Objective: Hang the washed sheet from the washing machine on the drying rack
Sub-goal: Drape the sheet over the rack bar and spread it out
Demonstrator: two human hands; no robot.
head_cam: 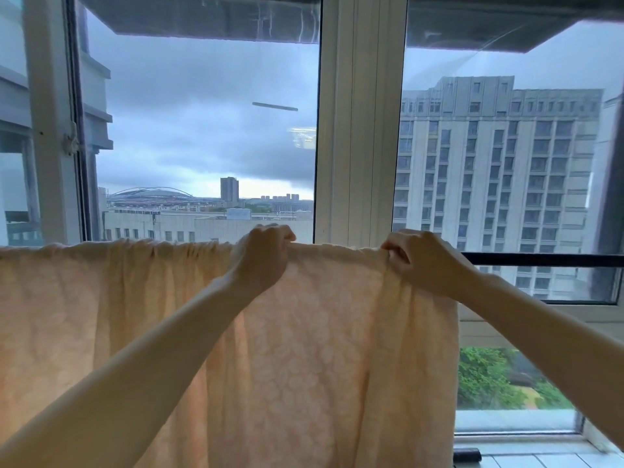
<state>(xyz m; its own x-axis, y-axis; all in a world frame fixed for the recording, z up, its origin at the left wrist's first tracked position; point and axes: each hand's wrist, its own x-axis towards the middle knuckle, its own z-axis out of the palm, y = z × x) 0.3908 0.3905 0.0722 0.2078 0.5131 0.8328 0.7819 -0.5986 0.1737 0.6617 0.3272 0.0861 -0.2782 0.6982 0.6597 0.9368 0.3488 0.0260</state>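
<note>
Sheet (pixel 304 349), pale peach with a faint leaf pattern, hangs draped over the dark rail (pixel 540 259) of a drying rack, just in front of a white window frame (pixel 358 130). The left hand (pixel 266 251) and right hand (pixel 415 261) each clutch bunched cloth at the top fold, close together near the right edge. Soft, limp and likely heavy with damp, it looks best gripped along that fold and slid sideways. Bare rail lies to the right; an apartment block (pixel 499 180) rises beyond the glass.
</note>
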